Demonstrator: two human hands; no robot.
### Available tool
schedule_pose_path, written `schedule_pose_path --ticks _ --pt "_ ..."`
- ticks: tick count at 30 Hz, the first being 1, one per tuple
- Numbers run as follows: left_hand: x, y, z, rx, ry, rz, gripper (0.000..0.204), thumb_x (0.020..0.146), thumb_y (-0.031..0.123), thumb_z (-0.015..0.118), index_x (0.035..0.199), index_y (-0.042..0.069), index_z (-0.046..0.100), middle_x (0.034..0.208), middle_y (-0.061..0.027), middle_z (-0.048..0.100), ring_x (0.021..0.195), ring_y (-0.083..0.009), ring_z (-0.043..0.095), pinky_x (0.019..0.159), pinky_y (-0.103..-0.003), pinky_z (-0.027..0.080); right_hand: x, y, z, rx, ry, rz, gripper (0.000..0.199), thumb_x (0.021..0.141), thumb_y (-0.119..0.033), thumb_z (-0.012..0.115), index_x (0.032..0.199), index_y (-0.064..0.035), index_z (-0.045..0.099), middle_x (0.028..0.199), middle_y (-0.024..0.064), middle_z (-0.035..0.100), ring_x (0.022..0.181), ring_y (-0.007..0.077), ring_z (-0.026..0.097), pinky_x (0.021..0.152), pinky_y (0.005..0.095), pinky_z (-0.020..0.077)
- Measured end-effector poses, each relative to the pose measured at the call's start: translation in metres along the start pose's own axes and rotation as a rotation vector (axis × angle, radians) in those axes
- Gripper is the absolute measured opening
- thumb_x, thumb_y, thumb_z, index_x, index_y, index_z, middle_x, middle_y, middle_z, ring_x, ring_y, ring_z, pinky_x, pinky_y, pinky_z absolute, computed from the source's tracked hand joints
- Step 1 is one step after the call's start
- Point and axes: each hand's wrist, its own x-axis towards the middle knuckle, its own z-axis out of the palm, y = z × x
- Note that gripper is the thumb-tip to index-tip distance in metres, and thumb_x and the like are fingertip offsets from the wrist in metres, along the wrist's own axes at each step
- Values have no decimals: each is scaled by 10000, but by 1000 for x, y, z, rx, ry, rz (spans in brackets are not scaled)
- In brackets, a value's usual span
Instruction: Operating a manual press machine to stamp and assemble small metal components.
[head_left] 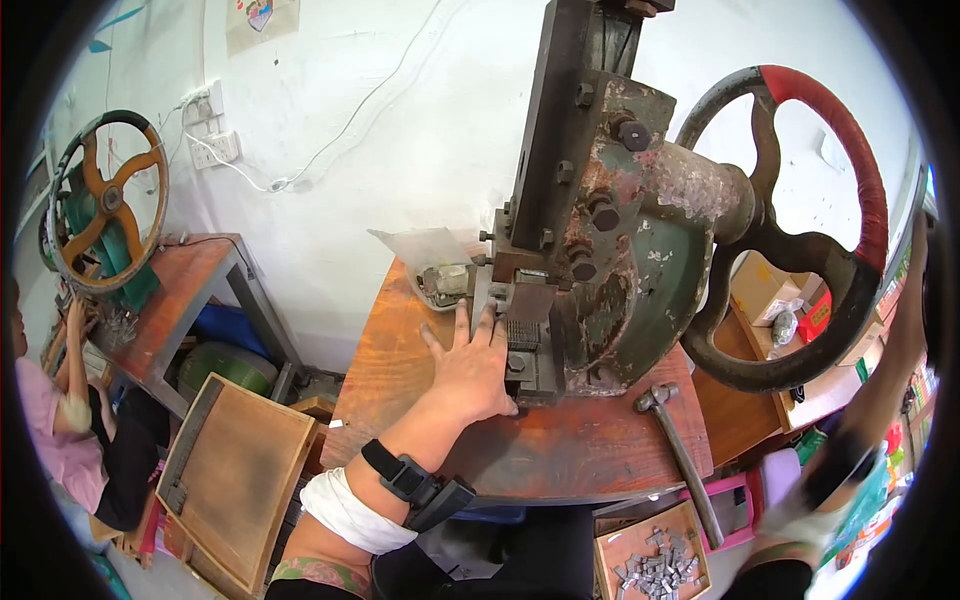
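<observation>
- Green-grey metal press with handwheel, upright on the brown worktop, just right of the left hand.
- Right forearm, blurred, right of the handwheel; right hand lost in the dark rim, impossible to tell its hold.
- Hammer, near right of the left hand, handle over the worktop's near edge.
- Left hand, fingers spread, unclenched, fingertips at the press's lower left side.
- Small metal pieces in a wooden box, near right.

White wall behind a worn reddish-brown wooden table.
</observation>
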Motion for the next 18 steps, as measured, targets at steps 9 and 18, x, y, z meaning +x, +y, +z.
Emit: schedule_pose_path --ticks 9,18 --pt "-3 -8 3 -49 -3 -44 1055 569 369 807 1393 14 252 1494 -122 149 1371 -402 58 958 -758 107 73 27 77 20 -1045 349 421 782 -410 632 935 -27 549 670 -9 514 551 86 485 534 206 418" --pt "-4 5 3 10 -47 -73 1112 559 389 814 1414 33 198 1499 -131 130 1353 -456 70 959 -745 141 -255 85 15 231 -9 -34 613 772 -49 665 1298 23 358 910 84 567 788 149 568 715 279 473"
